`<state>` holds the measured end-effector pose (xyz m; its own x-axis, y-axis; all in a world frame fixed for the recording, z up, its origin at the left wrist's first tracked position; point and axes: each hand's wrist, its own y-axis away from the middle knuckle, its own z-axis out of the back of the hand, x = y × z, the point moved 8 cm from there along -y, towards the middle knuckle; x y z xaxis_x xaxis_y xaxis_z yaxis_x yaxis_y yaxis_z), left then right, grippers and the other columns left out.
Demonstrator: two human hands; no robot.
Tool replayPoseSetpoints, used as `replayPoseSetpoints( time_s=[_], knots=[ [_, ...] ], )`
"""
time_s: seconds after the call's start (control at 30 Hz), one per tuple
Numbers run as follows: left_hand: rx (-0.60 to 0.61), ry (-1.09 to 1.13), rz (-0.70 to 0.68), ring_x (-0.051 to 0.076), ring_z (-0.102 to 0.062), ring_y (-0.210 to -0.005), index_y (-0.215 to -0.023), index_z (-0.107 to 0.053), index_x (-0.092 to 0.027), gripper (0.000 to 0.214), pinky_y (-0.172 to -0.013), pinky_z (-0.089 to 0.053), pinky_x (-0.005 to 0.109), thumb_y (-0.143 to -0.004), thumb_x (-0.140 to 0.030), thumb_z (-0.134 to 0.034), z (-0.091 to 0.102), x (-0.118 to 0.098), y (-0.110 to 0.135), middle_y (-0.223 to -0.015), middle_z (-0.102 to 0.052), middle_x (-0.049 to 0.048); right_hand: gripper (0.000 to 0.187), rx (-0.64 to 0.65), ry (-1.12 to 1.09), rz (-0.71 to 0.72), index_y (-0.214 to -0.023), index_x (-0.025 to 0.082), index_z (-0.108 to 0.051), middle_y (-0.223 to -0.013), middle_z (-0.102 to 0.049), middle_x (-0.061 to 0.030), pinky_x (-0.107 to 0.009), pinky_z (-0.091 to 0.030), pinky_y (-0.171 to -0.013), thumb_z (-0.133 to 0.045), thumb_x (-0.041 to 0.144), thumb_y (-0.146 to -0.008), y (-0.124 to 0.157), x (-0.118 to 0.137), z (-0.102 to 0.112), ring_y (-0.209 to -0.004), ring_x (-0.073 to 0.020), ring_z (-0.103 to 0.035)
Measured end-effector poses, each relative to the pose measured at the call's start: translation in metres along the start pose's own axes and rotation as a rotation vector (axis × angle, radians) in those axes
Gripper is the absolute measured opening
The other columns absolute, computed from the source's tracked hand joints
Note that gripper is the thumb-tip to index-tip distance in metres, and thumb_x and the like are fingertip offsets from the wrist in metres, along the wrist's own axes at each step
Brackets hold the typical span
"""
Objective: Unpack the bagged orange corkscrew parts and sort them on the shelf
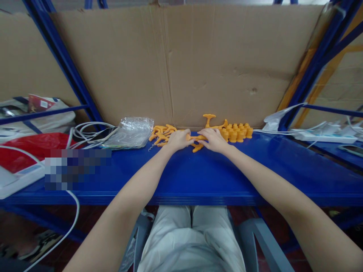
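Both hands meet over the back of the blue table. My left hand [179, 139] is closed, its fingertips pinched on an orange plastic piece. My right hand [214, 139] is closed on the other end of the same orange plastic piece [200, 138]; its exact shape is partly hidden by the fingers. Just below lies another orange part [197, 147]. Left of my left hand is a pile of orange corkscrews [162, 132] with thin metal spirals. Beyond my right hand, an orange T-shaped piece [209, 120] stands beside rows of orange barrel-shaped parts [236, 132].
A clear plastic bag [132, 132] and white cables [87, 132] lie to the left, near a red bag [42, 145] and a power strip [21, 179]. Cardboard [212, 68] walls the back between blue posts. Another power strip [323, 136] and a phone [351, 150] lie at right.
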<state>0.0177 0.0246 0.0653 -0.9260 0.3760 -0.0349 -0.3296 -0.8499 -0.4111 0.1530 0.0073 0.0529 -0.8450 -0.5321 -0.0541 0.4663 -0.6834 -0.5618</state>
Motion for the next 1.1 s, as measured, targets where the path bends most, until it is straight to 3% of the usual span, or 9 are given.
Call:
replayPoseSetpoints(
  time_s=[0.17, 0.3, 0.37, 0.43, 0.53, 0.7, 0.87, 1.1],
  knots=[
    [-0.036, 0.041, -0.051, 0.03, -0.07, -0.108, -0.122, -0.064, -0.023, 0.035, -0.085, -0.053, 0.036, -0.091, -0.04, -0.06, 0.001, -0.005, 0.0, -0.109, -0.076, 0.0088, 0.031, 0.089, 0.148, 0.086, -0.113, 0.014, -0.071, -0.112, -0.071, -0.0158, -0.041, -0.033, -0.091, -0.046, 0.027, -0.101, -0.015, 0.024, 0.005, -0.11, -0.0291, -0.057],
    [-0.119, 0.138, -0.135, 0.026, -0.067, -0.116, -0.138, -0.054, -0.024, 0.047, -0.089, -0.053, 0.035, -0.092, -0.03, -0.058, 0.004, -0.007, 0.0, -0.13, -0.067, 0.0091, 0.028, 0.119, 0.223, 0.047, -0.111, 0.012, -0.072, -0.104, -0.071, -0.0169, -0.038, -0.034, -0.085, -0.051, 0.021, -0.095, -0.034, 0.02, 0.008, -0.106, -0.0294, -0.058],
    [-0.182, 0.198, -0.135, 0.024, -0.066, -0.116, -0.146, -0.047, -0.024, 0.054, -0.091, -0.054, 0.034, -0.093, -0.027, -0.056, 0.006, -0.003, -0.001, -0.134, -0.063, 0.0098, 0.026, 0.13, 0.21, -0.02, -0.107, 0.012, -0.073, -0.106, -0.071, -0.0167, -0.036, -0.037, -0.085, -0.053, 0.02, -0.092, -0.047, 0.005, 0.007, -0.106, -0.0284, -0.061],
    [-0.238, 0.239, -0.127, 0.023, -0.064, -0.117, -0.147, -0.045, -0.022, 0.055, -0.094, -0.054, 0.035, -0.093, -0.025, -0.054, 0.006, 0.004, -0.003, -0.136, -0.061, 0.0105, 0.024, 0.122, 0.145, -0.176, -0.104, 0.013, -0.075, -0.108, -0.073, -0.015, -0.032, -0.041, -0.083, -0.055, 0.02, -0.091, -0.06, -0.021, 0.007, -0.104, -0.026, -0.064],
    [-0.264, 0.228, -0.115, 0.024, -0.064, -0.118, -0.137, -0.054, -0.02, 0.045, -0.096, -0.053, 0.036, -0.091, -0.021, -0.054, 0.001, 0.013, -0.007, -0.131, -0.064, 0.0105, 0.021, 0.071, -0.031, -0.477, -0.1, 0.016, -0.076, -0.1, -0.076, -0.0098, -0.027, -0.047, -0.077, -0.061, 0.021, -0.087, -0.072, -0.07, 0.004, -0.094, -0.022, -0.069],
    [-0.24, 0.162, -0.126, 0.024, -0.067, -0.11, -0.115, -0.064, -0.018, 0.027, -0.094, -0.054, 0.036, -0.09, -0.017, -0.055, -0.01, 0.02, -0.011, -0.116, -0.069, 0.0096, 0.014, -0.016, -0.224, -0.726, -0.074, 0.017, -0.073, -0.078, -0.075, -0.0073, -0.026, -0.054, -0.073, -0.064, 0.02, -0.083, -0.077, -0.123, -0.012, -0.082, -0.0209, -0.072],
    [-0.258, 0.162, -0.14, 0.023, -0.067, -0.106, -0.109, -0.066, -0.019, 0.022, -0.092, -0.055, 0.036, -0.09, -0.017, -0.055, -0.013, 0.021, -0.013, -0.112, -0.07, 0.0086, 0.02, -0.014, -0.407, -0.818, -0.063, 0.017, -0.068, -0.061, -0.068, -0.0035, -0.024, -0.057, -0.067, -0.061, 0.013, -0.082, -0.08, -0.134, -0.041, -0.065, -0.0166, -0.071],
    [-0.234, 0.172, -0.16, 0.023, -0.066, -0.107, -0.108, -0.066, -0.018, 0.022, -0.094, -0.054, 0.036, -0.09, -0.017, -0.053, -0.015, 0.02, -0.014, -0.112, -0.069, 0.0093, 0.022, 0.008, -0.399, -0.793, -0.066, 0.016, -0.067, -0.061, -0.067, -0.0022, -0.02, -0.057, -0.066, -0.061, 0.015, -0.088, -0.088, -0.127, -0.065, -0.059, -0.0119, -0.069]
  ],
)
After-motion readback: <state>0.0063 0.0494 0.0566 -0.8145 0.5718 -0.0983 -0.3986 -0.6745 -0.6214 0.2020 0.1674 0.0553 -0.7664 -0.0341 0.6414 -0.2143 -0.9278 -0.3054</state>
